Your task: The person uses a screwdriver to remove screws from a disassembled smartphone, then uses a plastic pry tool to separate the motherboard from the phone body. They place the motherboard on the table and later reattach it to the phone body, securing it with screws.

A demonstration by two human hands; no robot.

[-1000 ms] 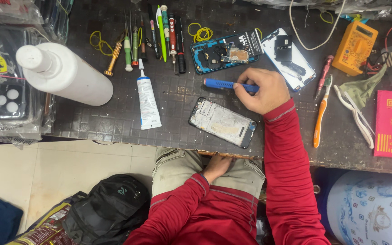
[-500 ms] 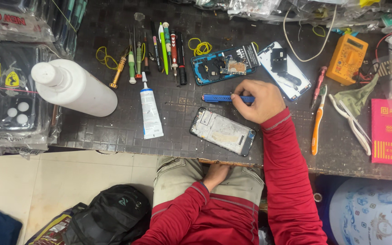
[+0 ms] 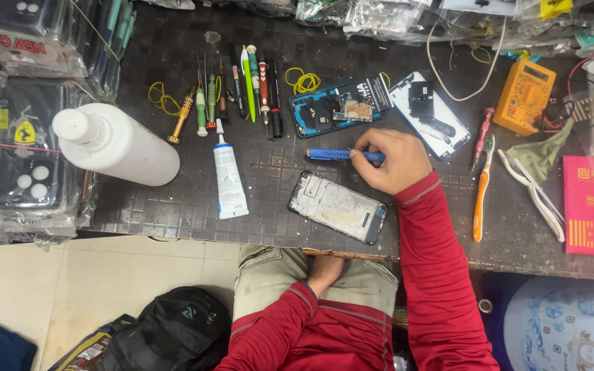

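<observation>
Little has changed since a second ago: the right hand point(image 3: 393, 161) keeps its pinch on the blue tool point(image 3: 342, 155), which has stayed flat on the bench point(image 3: 173, 206) with its handle pointing away from the fingers. Its thumb and fingertips are closed together on the near end of the tool. The left hand point(image 3: 324, 273) rests below the bench edge in the lap, its fingers partly hidden, so I cannot tell how it is set, though it holds nothing visible.

Just below the right hand lies the opened phone point(image 3: 338, 207), face up and tilted, close to the bench edge. A slip of the tool could, I judge, scratch it, and a nudge from the wrist might push it off. Just beyond the knuckles sit the blue phone frame point(image 3: 338, 108) and the white back cover point(image 3: 429, 117), which a careless sweep could knock.
</observation>
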